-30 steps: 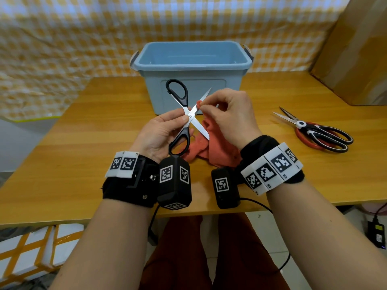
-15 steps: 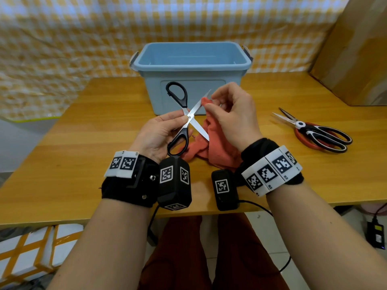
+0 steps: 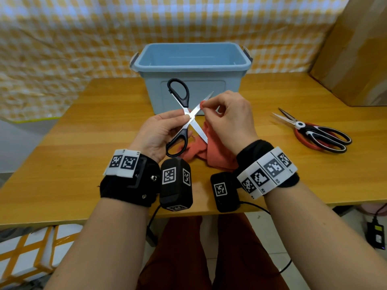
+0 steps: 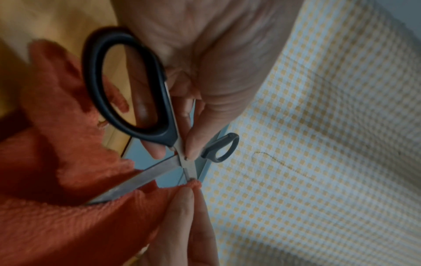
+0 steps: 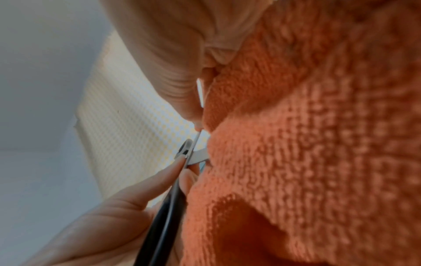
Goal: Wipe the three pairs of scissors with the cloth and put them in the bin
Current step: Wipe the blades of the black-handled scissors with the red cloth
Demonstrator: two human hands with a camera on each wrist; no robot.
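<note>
The left hand [image 3: 159, 132] pinched the opened black-handled scissors [image 3: 184, 116] at the pivot before the blue bin [image 3: 193, 68], the right hand [image 3: 228, 120] pinched the orange cloth [image 3: 211, 155] round one blade, while red-handled scissors [image 3: 314, 135] lay well apart on the table [image 3: 83, 164].

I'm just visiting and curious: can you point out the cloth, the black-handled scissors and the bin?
cloth [image 3: 217, 155]: head view, bunched part below the right wrist.
black-handled scissors [image 3: 177, 139]: head view, lower handle loop.
bin [image 3: 192, 69]: head view, front rim.
</note>
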